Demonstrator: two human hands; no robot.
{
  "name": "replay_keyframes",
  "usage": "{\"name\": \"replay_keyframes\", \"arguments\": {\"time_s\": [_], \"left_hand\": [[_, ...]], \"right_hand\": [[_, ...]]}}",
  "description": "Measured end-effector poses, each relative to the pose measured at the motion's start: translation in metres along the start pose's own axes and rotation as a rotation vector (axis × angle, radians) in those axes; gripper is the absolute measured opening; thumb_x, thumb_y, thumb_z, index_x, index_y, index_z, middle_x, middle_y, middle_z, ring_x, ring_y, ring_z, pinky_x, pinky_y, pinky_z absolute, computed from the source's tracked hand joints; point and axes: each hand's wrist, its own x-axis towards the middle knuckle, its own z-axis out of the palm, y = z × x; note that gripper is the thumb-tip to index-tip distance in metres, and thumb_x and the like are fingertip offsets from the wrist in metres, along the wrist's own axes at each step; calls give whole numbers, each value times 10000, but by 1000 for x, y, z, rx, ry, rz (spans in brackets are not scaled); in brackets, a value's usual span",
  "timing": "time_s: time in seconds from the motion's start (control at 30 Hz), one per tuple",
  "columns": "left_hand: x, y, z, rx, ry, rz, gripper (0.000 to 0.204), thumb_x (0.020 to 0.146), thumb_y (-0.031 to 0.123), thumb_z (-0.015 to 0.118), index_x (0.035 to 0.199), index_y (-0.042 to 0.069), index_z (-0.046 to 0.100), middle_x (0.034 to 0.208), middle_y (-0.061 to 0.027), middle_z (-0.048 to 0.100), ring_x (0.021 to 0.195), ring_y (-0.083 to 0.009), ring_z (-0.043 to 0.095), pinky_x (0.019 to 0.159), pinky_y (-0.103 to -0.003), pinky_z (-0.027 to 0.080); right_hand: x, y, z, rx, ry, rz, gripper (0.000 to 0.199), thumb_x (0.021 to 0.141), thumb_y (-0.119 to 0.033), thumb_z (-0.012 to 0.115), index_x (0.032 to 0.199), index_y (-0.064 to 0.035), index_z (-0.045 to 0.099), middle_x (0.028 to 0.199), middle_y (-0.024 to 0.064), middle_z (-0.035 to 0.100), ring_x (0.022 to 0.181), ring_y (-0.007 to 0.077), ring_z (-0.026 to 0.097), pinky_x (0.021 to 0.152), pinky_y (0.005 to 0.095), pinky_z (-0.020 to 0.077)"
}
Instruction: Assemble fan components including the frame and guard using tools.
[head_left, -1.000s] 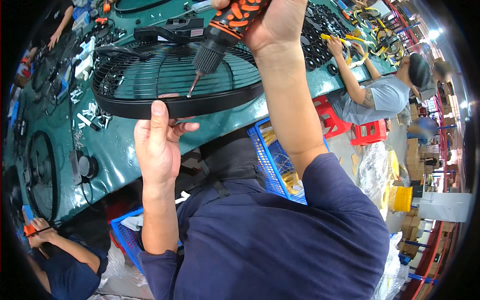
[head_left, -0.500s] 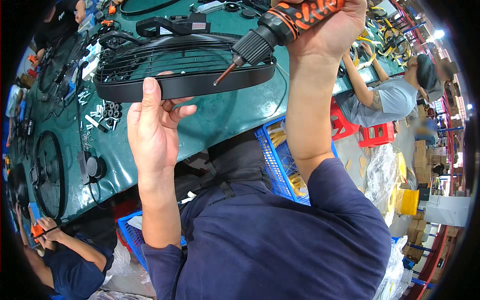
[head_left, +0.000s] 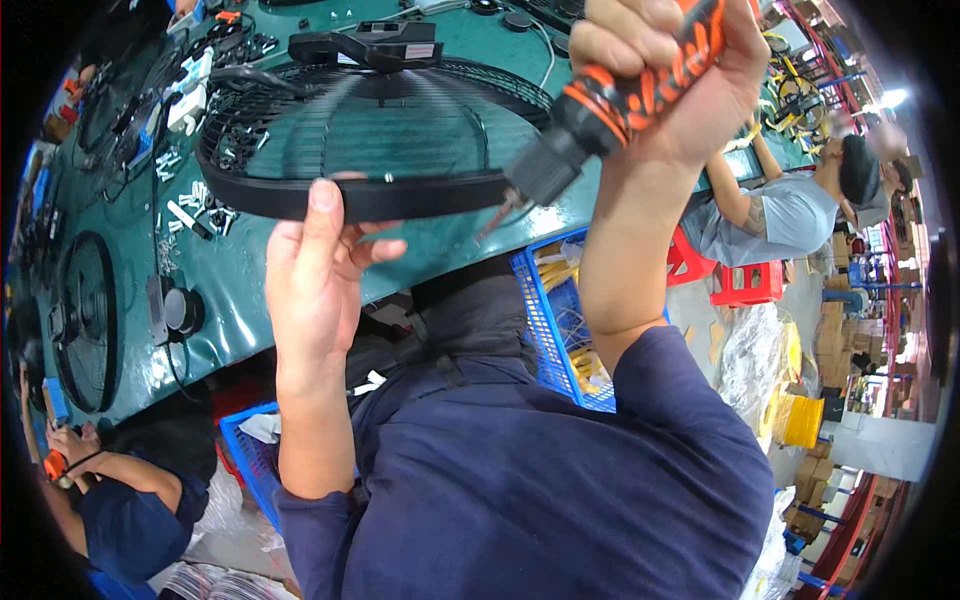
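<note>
My left hand (head_left: 312, 285) grips the near rim of a black round fan guard (head_left: 430, 197). The thumb presses on the outside of the band, and the fingers curl behind and under it. The wire grille stands tilted above the table, with a black bracket (head_left: 375, 45) across its far side. In my right hand (head_left: 690, 120) is a black-and-orange electric screwdriver (head_left: 550, 165), fingers wrapped round its body. Its thin bit, blurred, slants down to the left in front of the rim, apart from it. A small bright spot, perhaps a screw, shows on the rim's top edge.
Screws and small black parts (head_left: 210, 210) lie on the green table (head_left: 225, 330). Another fan guard (head_left: 88, 320) rests at the left. Blue crates (head_left: 545, 320) stand below the table edge. One co-worker (head_left: 140, 510) sits lower left, another (head_left: 765, 215) at right beside red stools (head_left: 745, 283).
The screwdriver has dropped and shifted right, its bit moving from in front of the rim to lower beside it. The fan guard has tipped, showing more grille. My left hand sits slightly lower.
</note>
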Motion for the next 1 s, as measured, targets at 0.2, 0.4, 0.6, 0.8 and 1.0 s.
{"name": "replay_keyframes", "arguments": {"time_s": [0.2,0.4,0.6,0.8,1.0], "left_hand": [[-56,-46,-51,31,85,-207,400,1020,316,649,1233,-20,604,1124,-136,694,999,-203,711,839,-354,629],[-84,-106,-95,15,36,-421,452,1016,327,654,1231,-64,585,1142,-158,695,1059,-232,708,924,-333,591],[-92,-138,-117,28,59,-376,444,994,280,692,1248,-56,553,1182,-155,680,1067,-222,696,909,-348,590],[-89,-145,-114,-74,49,-323,415,946,217,745,1221,-47,581,1166,-142,692,1066,-215,686,911,-377,593],[-90,-153,-109,-138,76,-184,280,952,62,715,1201,-16,615,1156,-87,702,1041,-138,657,942,-302,526]], "right_hand": [[-46,42,4,-2,-194,116,487,997,-411,567,1214,21,510,846,146,617,650,226,615,569,376,519],[-100,92,10,-223,-118,121,492,918,-369,749,1152,-11,505,799,142,633,654,244,626,587,388,536],[-128,125,5,-423,-185,117,456,923,-345,727,1148,-19,502,798,129,633,627,243,625,558,386,548],[-139,131,4,-511,-226,130,454,886,-285,760,1146,-17,502,804,132,637,659,256,656,590,405,575],[-141,136,0,-521,-241,171,464,886,-299,769,1146,-16,508,812,130,634,652,250,652,581,398,566]]}}
